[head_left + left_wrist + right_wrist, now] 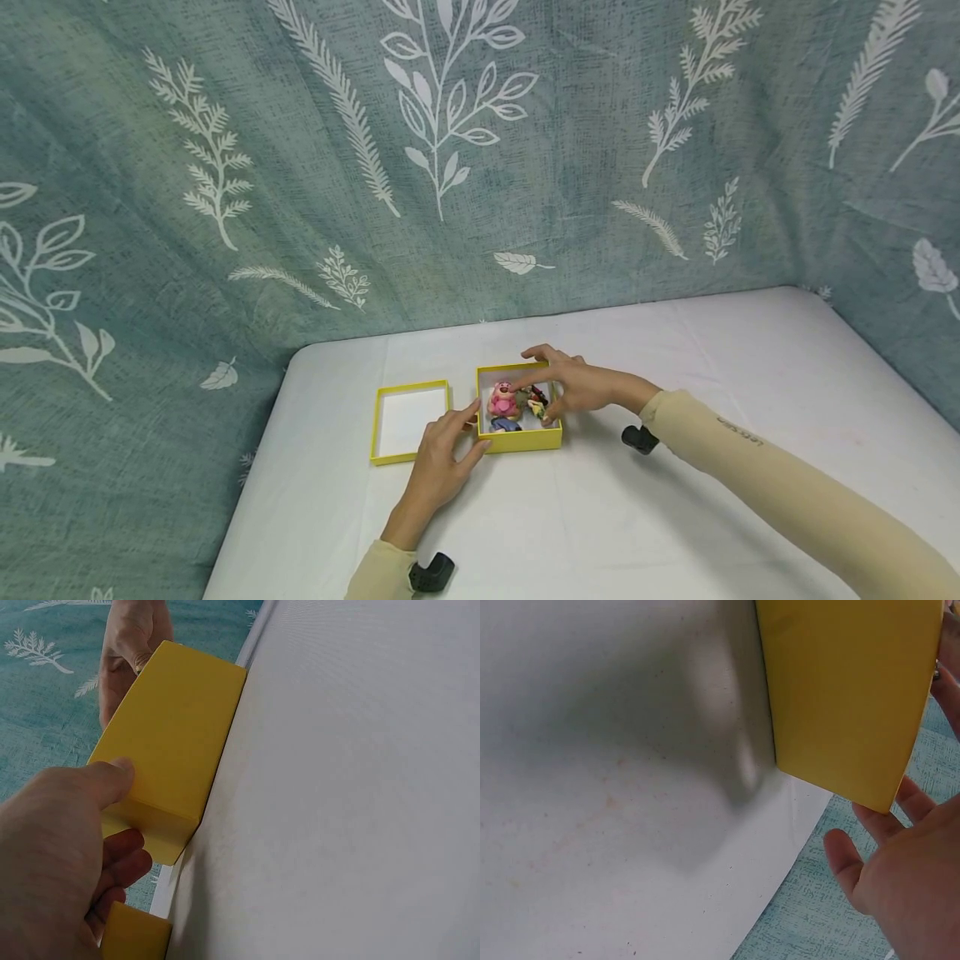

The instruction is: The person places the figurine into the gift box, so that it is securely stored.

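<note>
A shallow yellow box (523, 440) with a white inside stands on the table and holds several small figurines. Among them are a pink bear-like figurine (504, 402), a blue-grey one (506, 425) near the front wall and a dark and yellow one (537, 404) at the right. My left hand (442, 458) holds the box's front left corner, its thumb on the front wall and its other fingers by the left side. Over the right part of the box reaches my right hand (581, 385); its index finger extends to the pink figurine, with other fingers spread beyond the rim.
Left of the box lies its yellow-edged lid (372, 425), inside facing up, close to my left fingers. The white-covered table (675, 533) ends at a green leaf-patterned curtain (570, 167) behind. Each wrist wears a black camera (433, 573).
</note>
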The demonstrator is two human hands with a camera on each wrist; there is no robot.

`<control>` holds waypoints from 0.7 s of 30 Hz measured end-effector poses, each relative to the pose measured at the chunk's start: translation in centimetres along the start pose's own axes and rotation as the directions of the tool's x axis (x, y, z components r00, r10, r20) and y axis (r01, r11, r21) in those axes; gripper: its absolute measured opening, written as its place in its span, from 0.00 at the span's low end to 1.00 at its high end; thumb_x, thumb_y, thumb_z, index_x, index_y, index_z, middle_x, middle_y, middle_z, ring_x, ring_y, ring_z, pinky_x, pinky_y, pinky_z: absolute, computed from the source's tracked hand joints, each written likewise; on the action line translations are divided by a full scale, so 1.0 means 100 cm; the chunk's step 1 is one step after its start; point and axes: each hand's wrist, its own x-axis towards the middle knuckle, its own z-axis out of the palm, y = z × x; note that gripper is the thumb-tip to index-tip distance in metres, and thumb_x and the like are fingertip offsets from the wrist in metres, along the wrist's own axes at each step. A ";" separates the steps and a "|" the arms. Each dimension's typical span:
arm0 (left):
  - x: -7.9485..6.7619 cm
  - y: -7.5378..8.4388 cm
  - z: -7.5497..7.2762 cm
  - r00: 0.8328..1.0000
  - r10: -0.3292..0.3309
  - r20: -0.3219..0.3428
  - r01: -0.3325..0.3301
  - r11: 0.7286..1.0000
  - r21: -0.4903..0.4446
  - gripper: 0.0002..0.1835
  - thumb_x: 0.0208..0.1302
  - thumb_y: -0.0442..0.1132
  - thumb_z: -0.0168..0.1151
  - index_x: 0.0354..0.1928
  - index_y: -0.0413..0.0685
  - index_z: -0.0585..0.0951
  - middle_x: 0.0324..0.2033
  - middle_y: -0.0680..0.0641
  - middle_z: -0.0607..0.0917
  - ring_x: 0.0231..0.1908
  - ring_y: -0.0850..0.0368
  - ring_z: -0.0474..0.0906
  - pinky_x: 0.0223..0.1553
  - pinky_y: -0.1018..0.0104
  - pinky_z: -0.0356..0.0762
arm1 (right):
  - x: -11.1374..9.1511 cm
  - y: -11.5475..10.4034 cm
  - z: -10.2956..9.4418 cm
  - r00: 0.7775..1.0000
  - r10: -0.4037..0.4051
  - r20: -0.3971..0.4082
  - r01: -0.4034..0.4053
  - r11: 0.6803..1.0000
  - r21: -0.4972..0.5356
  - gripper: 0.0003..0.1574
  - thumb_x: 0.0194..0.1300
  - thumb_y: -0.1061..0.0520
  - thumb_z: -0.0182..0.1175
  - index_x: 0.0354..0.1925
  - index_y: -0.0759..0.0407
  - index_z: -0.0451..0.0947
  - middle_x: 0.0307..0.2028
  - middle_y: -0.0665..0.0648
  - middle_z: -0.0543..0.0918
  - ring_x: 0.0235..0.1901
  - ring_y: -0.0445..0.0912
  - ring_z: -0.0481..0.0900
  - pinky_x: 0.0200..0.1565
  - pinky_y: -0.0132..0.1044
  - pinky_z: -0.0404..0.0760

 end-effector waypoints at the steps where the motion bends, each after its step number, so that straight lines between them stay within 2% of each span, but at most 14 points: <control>1: 0.000 0.000 0.000 1.000 -0.003 0.003 0.003 1.000 -0.003 0.34 0.60 0.44 0.70 0.69 0.50 0.71 0.46 0.52 0.84 0.44 0.57 0.81 0.51 0.57 0.72 | 0.000 0.000 0.000 1.000 0.006 0.005 -0.006 1.000 0.014 0.41 0.53 0.52 0.75 0.65 0.41 0.74 0.73 0.66 0.52 0.72 0.65 0.53 0.60 0.76 0.49; 5: 0.000 0.000 0.001 1.000 -0.023 0.016 0.023 1.000 -0.015 0.34 0.61 0.44 0.70 0.69 0.50 0.71 0.46 0.52 0.84 0.45 0.57 0.81 0.51 0.57 0.72 | 0.001 0.002 0.000 0.999 0.034 0.024 -0.036 0.997 0.069 0.40 0.53 0.52 0.75 0.64 0.40 0.75 0.74 0.66 0.51 0.72 0.66 0.51 0.60 0.78 0.47; 11: 0.001 0.001 0.001 0.999 -0.040 0.026 0.040 0.999 -0.011 0.34 0.61 0.45 0.69 0.69 0.52 0.70 0.47 0.53 0.83 0.45 0.57 0.81 0.51 0.58 0.72 | 0.003 0.010 0.002 0.995 0.067 0.076 -0.080 0.980 0.183 0.39 0.53 0.52 0.74 0.64 0.40 0.75 0.74 0.65 0.49 0.72 0.65 0.50 0.65 0.68 0.58; 14: 0.001 0.002 0.000 0.999 -0.043 0.026 0.043 0.999 -0.013 0.34 0.61 0.44 0.69 0.69 0.53 0.70 0.47 0.53 0.83 0.45 0.57 0.81 0.52 0.57 0.71 | 0.005 0.012 0.003 0.992 0.073 0.100 -0.093 0.972 0.216 0.39 0.52 0.53 0.75 0.63 0.41 0.76 0.73 0.64 0.49 0.72 0.64 0.50 0.65 0.66 0.59; 17: 0.001 0.002 0.001 0.999 -0.042 0.025 0.043 0.999 -0.012 0.34 0.61 0.44 0.69 0.69 0.53 0.70 0.47 0.53 0.83 0.45 0.57 0.81 0.52 0.57 0.72 | 0.007 0.012 0.003 0.990 0.076 0.118 -0.099 0.974 0.202 0.39 0.52 0.53 0.76 0.62 0.40 0.76 0.72 0.64 0.51 0.71 0.64 0.51 0.63 0.67 0.60; 21: 0.000 0.002 0.001 0.999 -0.032 0.017 0.032 0.999 -0.004 0.34 0.61 0.45 0.69 0.69 0.53 0.70 0.46 0.53 0.84 0.45 0.58 0.81 0.52 0.57 0.72 | 0.011 0.009 0.006 0.987 0.105 0.119 -0.120 0.985 0.127 0.38 0.51 0.54 0.76 0.60 0.35 0.78 0.72 0.64 0.52 0.71 0.64 0.52 0.63 0.74 0.51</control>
